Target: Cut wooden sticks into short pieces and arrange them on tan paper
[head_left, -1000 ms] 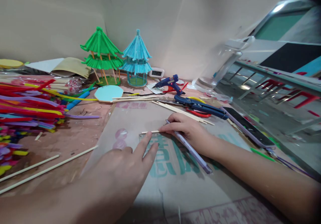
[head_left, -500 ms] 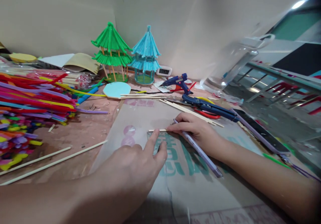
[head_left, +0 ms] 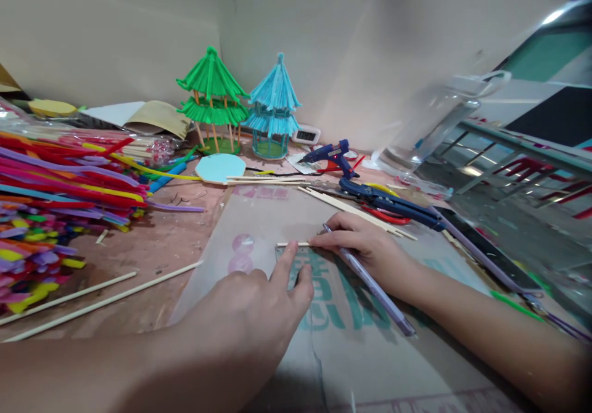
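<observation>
Still | our left hand [head_left: 259,305], loose, pins stick [head_left: 282,245] | right hand [head_left: 370,246] grips pen [head_left: 375,288] by stick's end | unshifted, seemingly steady

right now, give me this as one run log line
left hand: index finger on thin stick | right hand: holds purple pen, fingers at stick's end | surface: printed sheet

Ahead of you, a green pavilion [head_left: 211,83] stood beside a light-blue pavilion [head_left: 276,89] — a white digital clock [head_left: 306,134] and a blue glue gun [head_left: 333,153] were to their right. Colourful pipe cleaners [head_left: 69,172] lay heaped on your left — a clear bottle [head_left: 430,126] on your right.
</observation>
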The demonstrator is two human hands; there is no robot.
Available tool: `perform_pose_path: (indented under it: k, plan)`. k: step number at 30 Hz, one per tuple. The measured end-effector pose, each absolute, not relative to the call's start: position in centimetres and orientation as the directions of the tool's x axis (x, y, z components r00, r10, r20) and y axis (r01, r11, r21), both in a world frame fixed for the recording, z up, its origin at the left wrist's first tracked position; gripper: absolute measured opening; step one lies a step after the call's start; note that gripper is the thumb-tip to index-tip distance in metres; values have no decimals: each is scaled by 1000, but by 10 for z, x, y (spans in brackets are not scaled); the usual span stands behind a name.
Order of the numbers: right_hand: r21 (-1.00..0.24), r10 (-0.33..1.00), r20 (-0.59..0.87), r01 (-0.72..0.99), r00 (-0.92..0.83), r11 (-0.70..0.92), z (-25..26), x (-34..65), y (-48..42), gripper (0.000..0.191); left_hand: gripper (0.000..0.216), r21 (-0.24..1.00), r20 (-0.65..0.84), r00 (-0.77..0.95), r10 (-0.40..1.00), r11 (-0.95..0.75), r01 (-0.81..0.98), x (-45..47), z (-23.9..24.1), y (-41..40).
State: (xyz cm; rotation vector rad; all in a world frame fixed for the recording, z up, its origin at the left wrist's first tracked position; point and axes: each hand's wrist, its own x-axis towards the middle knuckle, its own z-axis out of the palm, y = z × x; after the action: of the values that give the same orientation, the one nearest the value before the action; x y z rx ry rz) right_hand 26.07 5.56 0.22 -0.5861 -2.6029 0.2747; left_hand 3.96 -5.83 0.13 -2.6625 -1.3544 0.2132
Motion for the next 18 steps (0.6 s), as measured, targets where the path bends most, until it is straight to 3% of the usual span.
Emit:
perform_pose_path:
  k: [9,18]
  plan:
    - [-296,457,394,360,-798,885,3,260,54,20,66,-182,-14,584,811,-577,797,39,-2,-60]
    - [-299,460,384,363,-801,882,3,260,54,21,65,-152,-67,561,825,-564,811,42,3,-58]
